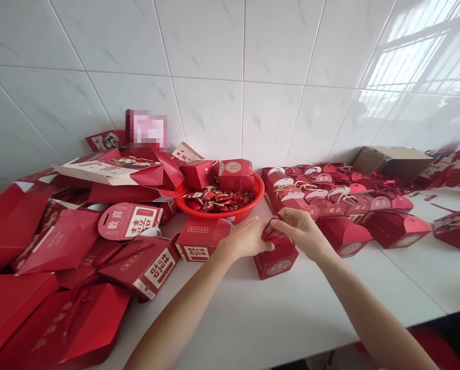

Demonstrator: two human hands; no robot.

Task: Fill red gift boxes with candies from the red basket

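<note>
A small red box (278, 261) with a round gold emblem stands on the white table (230, 318) before me. My left hand (249, 239) lies over the box's top left side, its fingers closed on the upper part. My right hand (297, 228) pinches at the top right, where a thin dark red cord shows between the hands. Just left of them sits another red box (202, 236) with a white character panel. Behind stands a red plastic basin (258, 194) of wrapped sweets (222, 198), with more red boxes resting on its back rim.
Red boxes and bags (71, 318) crowd the left side. Rows of closed red boxes (333, 200) with rope handles fill the right, with a cardboard box (391, 160) behind. A tiled wall (206, 46) bounds the back.
</note>
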